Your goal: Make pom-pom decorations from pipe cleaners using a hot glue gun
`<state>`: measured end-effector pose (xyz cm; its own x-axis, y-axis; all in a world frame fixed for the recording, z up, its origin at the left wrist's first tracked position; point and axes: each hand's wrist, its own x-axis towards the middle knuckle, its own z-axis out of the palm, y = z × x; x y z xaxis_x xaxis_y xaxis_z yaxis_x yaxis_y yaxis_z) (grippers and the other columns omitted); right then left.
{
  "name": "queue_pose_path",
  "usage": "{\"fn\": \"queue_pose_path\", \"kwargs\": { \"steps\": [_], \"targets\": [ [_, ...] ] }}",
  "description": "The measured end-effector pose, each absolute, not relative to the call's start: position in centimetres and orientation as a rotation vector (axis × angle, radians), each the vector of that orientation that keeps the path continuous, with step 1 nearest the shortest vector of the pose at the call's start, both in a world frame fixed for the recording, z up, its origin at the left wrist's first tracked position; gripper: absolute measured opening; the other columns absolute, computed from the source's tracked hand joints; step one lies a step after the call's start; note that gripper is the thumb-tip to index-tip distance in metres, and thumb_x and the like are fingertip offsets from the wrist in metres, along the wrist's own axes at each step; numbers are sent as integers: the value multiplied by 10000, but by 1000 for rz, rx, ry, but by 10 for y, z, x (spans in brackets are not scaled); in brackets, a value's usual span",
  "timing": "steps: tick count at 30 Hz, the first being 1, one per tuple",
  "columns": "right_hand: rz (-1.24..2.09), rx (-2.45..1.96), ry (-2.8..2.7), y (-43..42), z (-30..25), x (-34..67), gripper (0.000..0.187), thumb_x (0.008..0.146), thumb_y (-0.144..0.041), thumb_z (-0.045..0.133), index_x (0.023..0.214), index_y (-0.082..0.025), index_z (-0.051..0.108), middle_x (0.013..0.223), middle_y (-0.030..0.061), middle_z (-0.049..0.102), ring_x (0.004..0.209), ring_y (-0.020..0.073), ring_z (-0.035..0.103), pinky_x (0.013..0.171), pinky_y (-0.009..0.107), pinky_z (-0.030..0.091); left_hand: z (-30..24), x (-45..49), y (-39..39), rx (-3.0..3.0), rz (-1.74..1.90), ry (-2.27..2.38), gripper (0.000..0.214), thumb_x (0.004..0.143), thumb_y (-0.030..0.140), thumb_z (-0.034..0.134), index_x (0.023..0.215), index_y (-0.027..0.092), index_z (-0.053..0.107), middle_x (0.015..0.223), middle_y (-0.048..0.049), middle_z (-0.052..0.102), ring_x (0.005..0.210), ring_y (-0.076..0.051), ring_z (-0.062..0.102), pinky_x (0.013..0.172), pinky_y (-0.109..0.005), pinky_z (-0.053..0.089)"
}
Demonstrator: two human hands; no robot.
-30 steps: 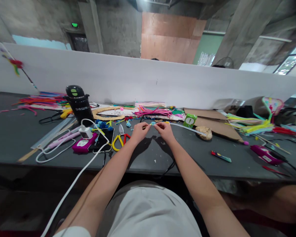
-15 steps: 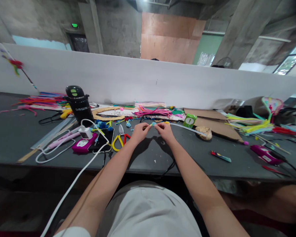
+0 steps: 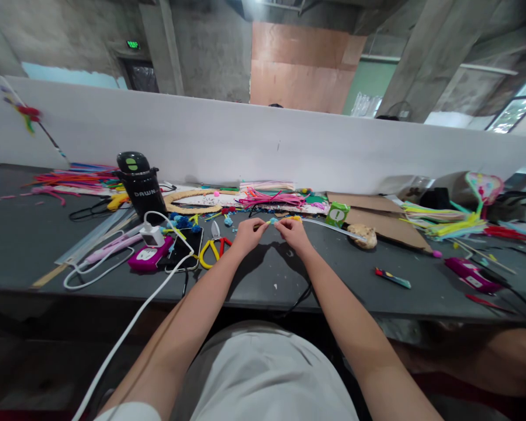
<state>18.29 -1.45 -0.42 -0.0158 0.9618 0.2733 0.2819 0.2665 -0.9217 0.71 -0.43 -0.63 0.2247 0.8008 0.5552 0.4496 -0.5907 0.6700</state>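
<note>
left hand: middle of the frame, fingers narrowed to a pinch on the left end of the pipe cleaner; forearm runs down to the lower left.
right hand: just right of the left hand, fingertips nearly meeting it, pinched on the other end of the same piece.
pipe cleaner: a short, thin piece, pale blue with a yellow bit, bridging the two pinches just above the counter; too small to tell its shape further.
pale strip: runs from beside the right hand toward the right; whether it joins the held piece cannot be told.
pliers: yellow handles, lying left of the left hand.
phone: flat, just left of the pliers, beside a magenta device.
charger: white block above the magenta device, its white cable trailing to the lower left.
black mug: upright, left of centre, near the partition.
pink bundle: loose pipe cleaners above the hands.
green box: right of the hands, at the edge of the cardboard.
glue gun: magenta, far right.
</note>
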Motion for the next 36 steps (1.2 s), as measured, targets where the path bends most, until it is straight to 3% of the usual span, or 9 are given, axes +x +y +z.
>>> {"fn": "queue_pose_path", "kwargs": {
  "steps": [10,24,29,36],
  "targets": [
    [812,-1197,-1517,-9,-10,185,423,719,-577,643,768,-157,651,555,-28,520,488,97,427,484,238,347,-5,8,-6,2131,1291,1160,282,850,379,553,768,155,704,727,-50,697,673,-158,595,638,-243,423],
    [656,-1210,-1395,-14,-2,189,327,738,-451,649,804,-136,702,637,26,627,551,129,534,534,248,439,-7,8,-2,2009,1290,1193,308,830,404,564,755,143,710,710,-50,692,664,-155,590,604,-233,421],
    [715,-1227,-1443,-19,1,186,393,737,-484,649,877,-127,736,672,42,667,549,140,573,526,251,462,-8,8,-1,2000,1283,1172,315,821,410,568,761,137,713,695,-48,684,656,-154,582,594,-232,418],
    [696,-1234,-1471,-21,1,185,414,733,-523,650,841,-134,740,658,43,669,545,146,580,522,257,473,-5,9,-4,2018,1262,1140,325,818,414,567,742,132,709,686,-52,679,650,-152,577,592,-228,422]
  ]
}}
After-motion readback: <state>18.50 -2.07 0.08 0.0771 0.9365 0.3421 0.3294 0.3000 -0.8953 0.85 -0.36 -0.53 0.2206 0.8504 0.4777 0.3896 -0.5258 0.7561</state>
